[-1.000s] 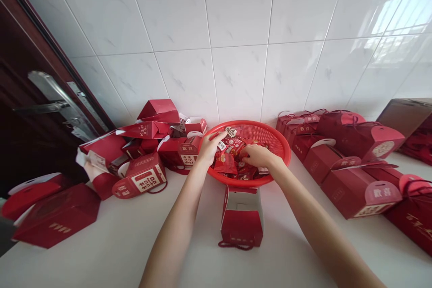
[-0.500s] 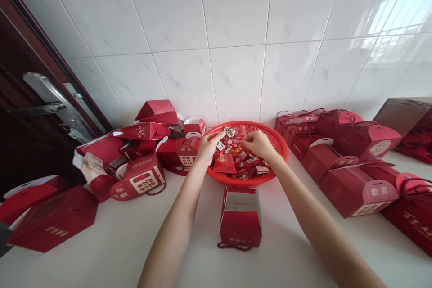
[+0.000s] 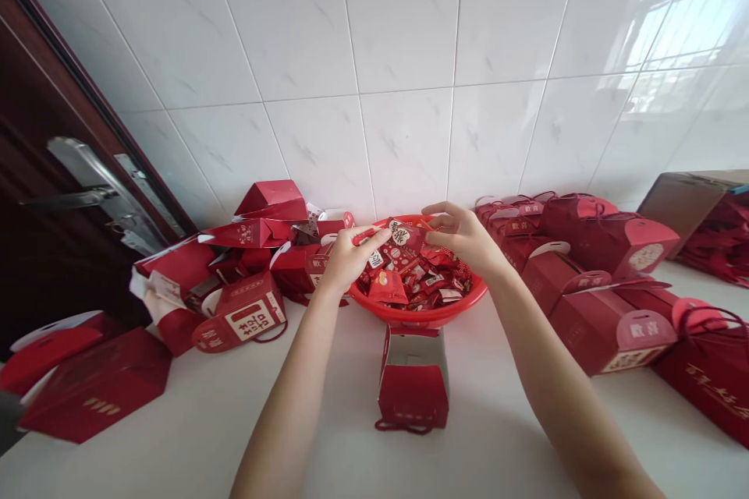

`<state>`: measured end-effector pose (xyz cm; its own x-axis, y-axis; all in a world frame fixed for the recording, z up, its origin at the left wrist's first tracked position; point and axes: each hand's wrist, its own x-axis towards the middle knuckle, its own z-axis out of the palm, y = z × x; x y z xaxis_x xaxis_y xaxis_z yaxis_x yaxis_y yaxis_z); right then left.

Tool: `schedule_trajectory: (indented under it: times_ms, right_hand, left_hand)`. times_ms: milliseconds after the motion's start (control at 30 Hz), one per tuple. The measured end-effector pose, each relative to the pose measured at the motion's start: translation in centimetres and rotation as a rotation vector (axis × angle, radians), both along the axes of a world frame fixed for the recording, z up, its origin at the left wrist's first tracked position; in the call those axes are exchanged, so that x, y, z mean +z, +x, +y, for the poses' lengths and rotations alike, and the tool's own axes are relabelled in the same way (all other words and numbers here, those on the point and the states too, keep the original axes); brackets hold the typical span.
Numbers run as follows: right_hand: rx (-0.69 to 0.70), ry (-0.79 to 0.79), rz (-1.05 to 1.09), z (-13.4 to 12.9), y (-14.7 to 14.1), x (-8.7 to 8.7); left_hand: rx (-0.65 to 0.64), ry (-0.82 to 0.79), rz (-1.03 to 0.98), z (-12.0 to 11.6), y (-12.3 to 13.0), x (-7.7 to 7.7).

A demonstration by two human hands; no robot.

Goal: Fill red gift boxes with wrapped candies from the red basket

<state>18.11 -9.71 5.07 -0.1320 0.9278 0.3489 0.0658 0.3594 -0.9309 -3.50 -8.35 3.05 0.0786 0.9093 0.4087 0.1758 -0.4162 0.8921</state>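
Note:
Over the left side of a round red plastic basket [image 3: 422,318], my left hand [image 3: 349,256] pinches red printed packets [image 3: 403,238] between thumb and fingers. The top packet bears a white round label with dark characters. My right hand [image 3: 462,238] hovers above the basket's right side, fingers apart, its thumb close to the packets' right edge; whether it touches them I cannot make out. Small wrapped sweets [image 3: 418,281] in red wrappers fill the basket. An open red gift box [image 3: 413,390] with a rope handle stands in front of it, its visible floor pale and bare.
Red boxes [image 3: 246,312], several half-folded, crowd the left side beside a dark door [image 3: 35,234]. More closed red boxes [image 3: 614,320] stand in rows on the right. Behind them sits a brown carton [image 3: 672,207] with red contents. A white tiled wall [image 3: 403,140] backs the table.
My right hand has opened its fingers and lifted slightly up from among the sweets. The left hand still holds the packets. The view has shifted a little.

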Motion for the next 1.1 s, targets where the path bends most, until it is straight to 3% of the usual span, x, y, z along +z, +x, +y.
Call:
schedule_trajectory:
  times_ms: [200,300,433,567,667,767,867,1100]
  right_hand:
    - [0.093,0.05,0.087,-2.5,0.3,1.8]
    - [0.181,0.077,0.029,-3.8,0.9,2.5]
    - [0.365,0.163,-0.249,-5.6,1.3,3.0]
    - [0.502,0.267,-0.677,-6.9,0.3,3.0]
    - [0.467,0.275,-0.956,-7.2,-0.8,2.6]
    - [0.471,0.258,-1.06,-7.3,-1.4,2.3]
    - [0.454,0.241,-1.013,-7.2,-1.5,2.1]
    - [0.228,0.196,-0.729,-6.5,-1.9,1.6]
  left_hand:
    - [-0.01,0.048,0.216,-4.2,-0.5,3.4]
    - [-0.035,0.052,0.374,-6.4,-0.9,4.8]
    - [-0.043,0.03,0.644,-8.8,-2.3,5.9]
    - [0.064,0.038,0.853,-10.4,-3.7,6.5]
    - [0.156,0.055,0.885,-10.8,-4.3,6.7]
    - [0.179,0.055,0.876,-10.8,-4.4,6.7]
    - [0.157,0.063,0.863,-10.7,-4.3,6.6]
    - [0.04,0.096,0.778,-10.1,-3.1,6.0]
